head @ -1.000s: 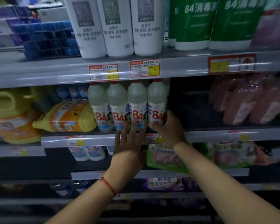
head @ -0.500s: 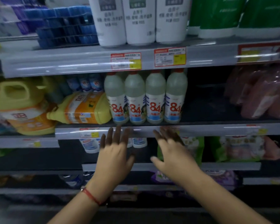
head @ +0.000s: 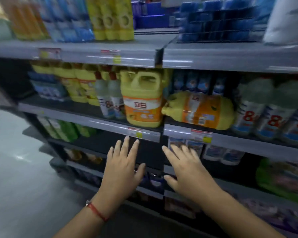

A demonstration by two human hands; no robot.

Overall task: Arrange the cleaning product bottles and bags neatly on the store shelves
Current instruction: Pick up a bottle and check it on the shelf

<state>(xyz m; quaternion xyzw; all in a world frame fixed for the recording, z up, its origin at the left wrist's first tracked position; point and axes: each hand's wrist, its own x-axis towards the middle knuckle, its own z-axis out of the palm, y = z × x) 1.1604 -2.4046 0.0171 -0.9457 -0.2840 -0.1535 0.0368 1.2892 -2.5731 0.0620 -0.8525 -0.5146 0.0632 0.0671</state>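
At the far left the floor [head: 15, 169] shows pale and shiny beside the end of the shelves [head: 96, 120]. On the top shelf stand orange bottles [head: 26, 19], then blue packs [head: 67, 21], then three yellow bottles [head: 110, 18], all blurred. Below them, on the middle shelf, a blue pack [head: 48, 90] sits at the left, with a row of yellow bottles [head: 79, 85] beside it. Next come two small clear bottles [head: 108, 98] with red caps, upright, just beside a big yellow jug [head: 143, 100] with an orange label that stands upright at the shelf's front edge. To its right, past the shelf joint, a second yellow jug [head: 201, 110] lies on its side, its neck pointing toward the standing jug. Further right stands a row of pale bottles [head: 272, 115] with red numbers on their labels. Green bottles [head: 64, 133] sit on the lower shelf at the left.

In front of the shelves, below the middle shelf's edge, the left hand [head: 122, 170] is held flat with its grip apart, fingers straight and spread, holding nothing; a red string [head: 97, 212] circles its wrist. The right hand [head: 187, 170] is just beside it, also with its grip apart, fingers spread and somewhat blurred, touching no product.
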